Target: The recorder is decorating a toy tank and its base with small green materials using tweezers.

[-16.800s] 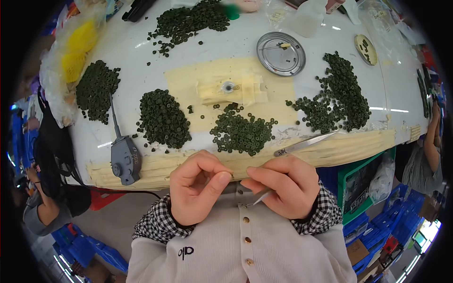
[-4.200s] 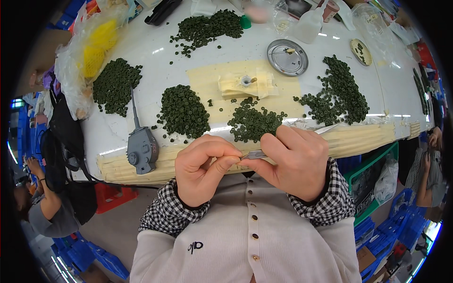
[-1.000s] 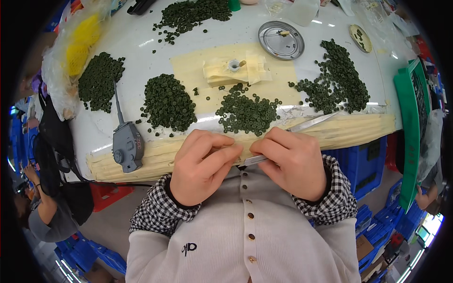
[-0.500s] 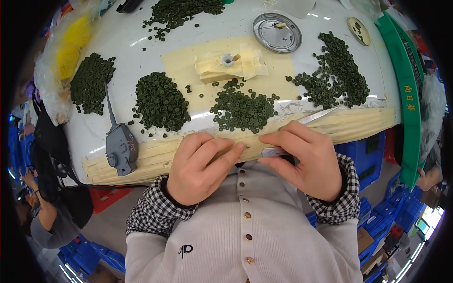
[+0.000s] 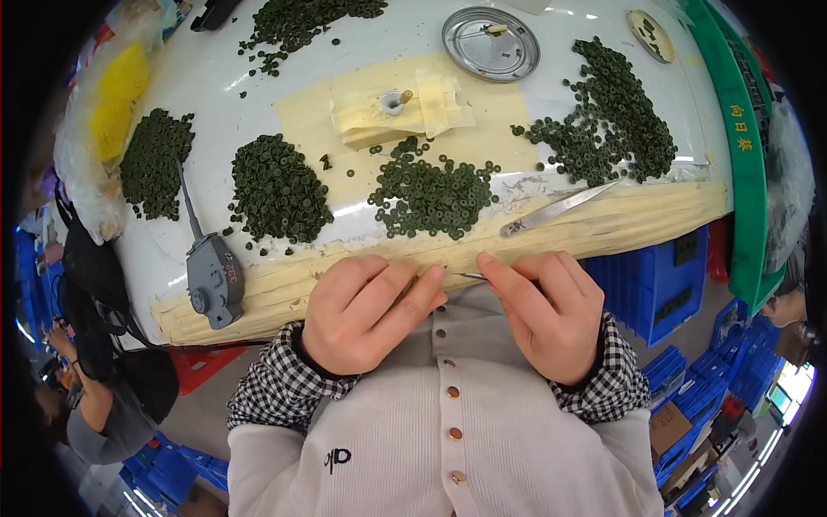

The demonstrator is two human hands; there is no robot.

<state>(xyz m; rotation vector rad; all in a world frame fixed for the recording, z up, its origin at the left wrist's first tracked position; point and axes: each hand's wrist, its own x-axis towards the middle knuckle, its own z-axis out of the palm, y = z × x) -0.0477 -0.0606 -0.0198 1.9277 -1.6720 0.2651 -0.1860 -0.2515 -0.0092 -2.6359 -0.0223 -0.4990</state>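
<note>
My left hand (image 5: 366,314) is closed in a pinch at the table's near edge; whatever lies between its fingertips is hidden. Facing it, my right hand (image 5: 547,314) pinches a thin pointed metal piece (image 5: 471,276), whose tip points at the left fingertips. Too little of that piece shows to tell its kind. Metal tweezers (image 5: 560,209) lie on the taped edge beyond my right hand. Just past both hands is a loose pile of small dark green rings (image 5: 435,198). Behind it stands a tape-covered block (image 5: 379,125) with a small cup-like fitting on top.
More green-part piles lie at left (image 5: 280,189), far left (image 5: 159,159) and right (image 5: 612,112). A grey model tank turret (image 5: 214,280) rests at the left edge. A round metal lid (image 5: 491,43) lies farther back. A green tray (image 5: 745,172) borders the right side.
My right hand has let go of the tweezers, which now lie on the table edge. It now pinches a thin metal piece near the left fingertips. The view has shifted slightly.
</note>
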